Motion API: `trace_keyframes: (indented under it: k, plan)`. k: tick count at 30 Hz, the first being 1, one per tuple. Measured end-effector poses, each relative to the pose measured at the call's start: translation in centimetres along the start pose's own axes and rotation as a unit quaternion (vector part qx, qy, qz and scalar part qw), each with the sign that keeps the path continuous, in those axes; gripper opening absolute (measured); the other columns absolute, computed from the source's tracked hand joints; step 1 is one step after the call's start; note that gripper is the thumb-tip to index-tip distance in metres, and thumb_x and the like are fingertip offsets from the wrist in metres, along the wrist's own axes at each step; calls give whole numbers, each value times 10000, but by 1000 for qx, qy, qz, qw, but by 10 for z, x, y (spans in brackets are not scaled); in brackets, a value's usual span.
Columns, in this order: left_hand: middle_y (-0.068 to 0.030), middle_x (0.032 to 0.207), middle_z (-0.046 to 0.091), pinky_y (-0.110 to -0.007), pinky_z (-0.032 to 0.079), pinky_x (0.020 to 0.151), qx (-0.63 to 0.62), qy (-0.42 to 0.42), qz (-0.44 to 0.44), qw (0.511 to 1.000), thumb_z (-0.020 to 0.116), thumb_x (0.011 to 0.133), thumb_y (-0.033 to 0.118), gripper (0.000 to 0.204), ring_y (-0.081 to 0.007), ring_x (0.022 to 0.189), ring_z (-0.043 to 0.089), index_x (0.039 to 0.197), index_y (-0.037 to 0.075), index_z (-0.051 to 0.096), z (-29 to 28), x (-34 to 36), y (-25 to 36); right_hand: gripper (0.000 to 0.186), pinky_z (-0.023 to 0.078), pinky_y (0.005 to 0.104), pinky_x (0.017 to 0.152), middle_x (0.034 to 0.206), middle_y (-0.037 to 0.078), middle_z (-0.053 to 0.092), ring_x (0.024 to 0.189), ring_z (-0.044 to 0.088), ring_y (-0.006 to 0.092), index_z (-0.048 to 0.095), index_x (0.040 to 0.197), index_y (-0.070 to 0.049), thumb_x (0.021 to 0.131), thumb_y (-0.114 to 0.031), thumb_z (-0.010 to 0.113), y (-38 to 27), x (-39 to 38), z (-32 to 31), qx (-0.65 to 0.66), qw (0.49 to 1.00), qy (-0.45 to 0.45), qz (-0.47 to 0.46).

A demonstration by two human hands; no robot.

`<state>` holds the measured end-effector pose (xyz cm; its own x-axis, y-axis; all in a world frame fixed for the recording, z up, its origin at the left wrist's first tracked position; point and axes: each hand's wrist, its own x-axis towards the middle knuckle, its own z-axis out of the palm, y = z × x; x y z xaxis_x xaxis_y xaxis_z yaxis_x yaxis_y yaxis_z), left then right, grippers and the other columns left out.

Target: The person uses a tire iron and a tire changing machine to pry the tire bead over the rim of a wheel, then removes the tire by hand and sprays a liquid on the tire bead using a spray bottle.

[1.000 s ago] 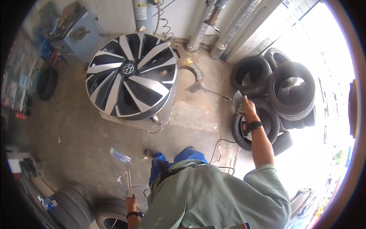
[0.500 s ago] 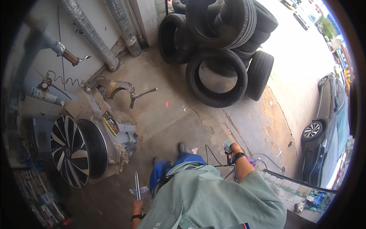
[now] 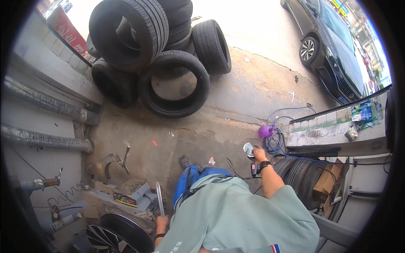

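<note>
My left hand (image 3: 162, 222) is low on the left, closed round the lower end of a long, shiny tire lever (image 3: 160, 197) that points away from me. Out to the right, my right hand (image 3: 258, 152) is closed on a round, pale, shiny thing (image 3: 249, 149), like a tin or disc. Its kind is not clear. Just under the right wrist is a black box (image 3: 254, 169) with a red mark and a dark cord; whether this hand holds it too, I cannot tell. Beside the left hand lies a black-and-silver wheel rim (image 3: 126, 234), with a machine (image 3: 135, 198) carrying small tools behind it.
Several tires (image 3: 175, 84) are piled ahead on the concrete floor (image 3: 228, 109). A blue hose (image 3: 276, 141) lies coiled by a purple round object (image 3: 265, 131) at the right. More tires (image 3: 301, 177) and a cardboard box (image 3: 328, 181) stand near my right arm. A dark car (image 3: 329, 50) is parked outside.
My view has turned to the right, so the tire pile now appears farther left. The hose and the tires by my right arm show more fully. Both hands keep their holds.
</note>
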<state>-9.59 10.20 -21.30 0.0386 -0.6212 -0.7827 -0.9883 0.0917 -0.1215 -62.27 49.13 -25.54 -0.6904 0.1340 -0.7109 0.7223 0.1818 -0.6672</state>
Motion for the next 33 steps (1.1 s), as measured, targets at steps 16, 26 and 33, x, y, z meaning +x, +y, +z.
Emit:
trace_keyframes:
  k: [16,26,33]
  plan:
    - [-184,959,653,-497,469,891,35,182,433,882,534,780,64,168,-383,989,616,934,26,590,-139,-46,219,423,457,468,861,1079,174,611,1037,575,371,617,1120,-20,855,-342,687,-167,-228,210,-504,555,-303,-589]
    - [-156,1015,616,-457,452,914,-91,296,329,892,674,744,109,294,-358,1042,577,1012,35,580,-132,-93,172,443,501,498,654,755,242,626,721,618,440,625,745,15,914,-395,610,-69,-209,241,-580,420,-489,-497]
    - [-172,1263,555,-449,411,1014,-57,472,-31,879,741,784,201,524,-363,1209,504,1225,14,528,-143,-102,-48,493,507,515,690,700,258,636,713,627,448,652,648,-1,912,-410,580,-8,-183,261,-623,372,-517,-454]
